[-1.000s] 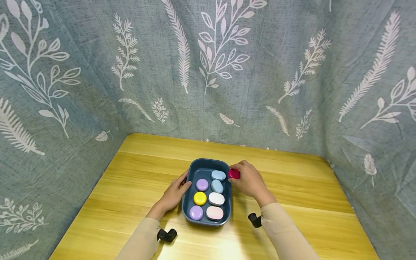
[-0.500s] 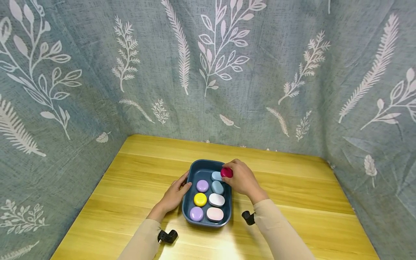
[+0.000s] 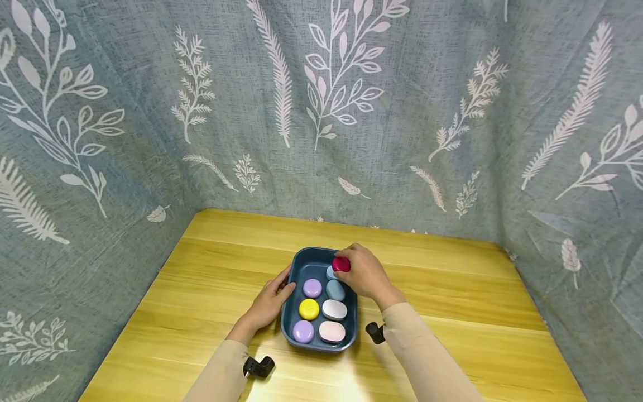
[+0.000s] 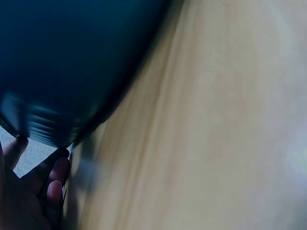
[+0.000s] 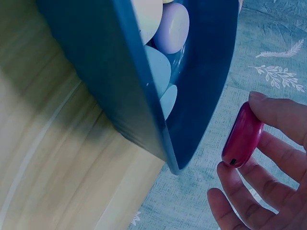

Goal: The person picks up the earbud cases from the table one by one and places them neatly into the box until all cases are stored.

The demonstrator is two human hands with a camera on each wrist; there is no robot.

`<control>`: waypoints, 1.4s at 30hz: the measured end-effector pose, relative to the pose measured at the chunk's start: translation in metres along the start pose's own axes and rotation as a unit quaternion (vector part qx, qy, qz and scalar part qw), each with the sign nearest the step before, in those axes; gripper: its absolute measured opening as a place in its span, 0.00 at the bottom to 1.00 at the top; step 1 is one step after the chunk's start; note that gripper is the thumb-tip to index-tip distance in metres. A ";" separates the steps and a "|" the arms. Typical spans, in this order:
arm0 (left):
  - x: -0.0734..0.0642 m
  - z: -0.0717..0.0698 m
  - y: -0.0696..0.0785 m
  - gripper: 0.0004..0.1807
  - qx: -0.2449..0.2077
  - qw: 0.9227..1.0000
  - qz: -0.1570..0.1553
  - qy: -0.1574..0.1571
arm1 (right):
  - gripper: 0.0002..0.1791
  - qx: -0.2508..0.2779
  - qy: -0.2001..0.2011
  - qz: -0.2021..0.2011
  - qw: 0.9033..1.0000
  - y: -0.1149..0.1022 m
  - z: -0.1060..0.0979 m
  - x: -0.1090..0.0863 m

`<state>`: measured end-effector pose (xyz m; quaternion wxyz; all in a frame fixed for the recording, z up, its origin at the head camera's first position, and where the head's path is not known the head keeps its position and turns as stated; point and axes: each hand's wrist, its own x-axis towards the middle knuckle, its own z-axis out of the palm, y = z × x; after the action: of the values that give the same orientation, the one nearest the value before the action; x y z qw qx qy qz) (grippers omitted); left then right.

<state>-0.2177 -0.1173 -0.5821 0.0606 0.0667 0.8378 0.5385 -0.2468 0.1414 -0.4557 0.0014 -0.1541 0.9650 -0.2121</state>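
Observation:
My right hand (image 3: 368,274) pinches a glossy dark red rounded disc (image 3: 340,264) over the back right part of a dark blue box (image 3: 306,266). In the right wrist view the red disc (image 5: 243,136) sits between thumb and fingertips, a small black mark on its edge, beside the box's rim. Below it lies a pale blue oval piece (image 3: 330,273), partly covered. My left hand (image 3: 267,302) holds the box's left side, thumb at the rim and fingers along the outer wall. Dim fingers (image 4: 57,167) touch the box's wall in the left wrist view.
Inside the box, the left column has a lilac disc (image 3: 312,288), a yellow one (image 3: 308,309) and another lilac (image 3: 303,331). The right column has a blue oval (image 3: 335,290), a white (image 3: 334,310) and a pale pink (image 3: 332,331). Patterned curtain (image 3: 251,111) surrounds the wooden table (image 3: 452,290).
My right hand has moved left with the red disc, from beside the box's right rim to over the box's back right part. The left hand and the box stay in place.

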 end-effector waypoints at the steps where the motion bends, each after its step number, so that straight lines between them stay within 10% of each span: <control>1: 0.000 0.000 0.000 0.34 0.000 1.000 0.000 0.000 | 0.24 0.000 0.002 -0.002 1.000 -0.001 0.000 0.000; 42: 0.002 0.000 -0.002 0.31 -0.011 1.000 0.001 -0.005 | 0.25 0.029 -0.023 0.000 0.999 -0.021 0.027 0.023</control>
<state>-0.2201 -0.1173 -0.5841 0.0647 0.0694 0.8313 0.5476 -0.2609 0.1055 -0.4705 0.0278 -0.1591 0.9581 -0.2366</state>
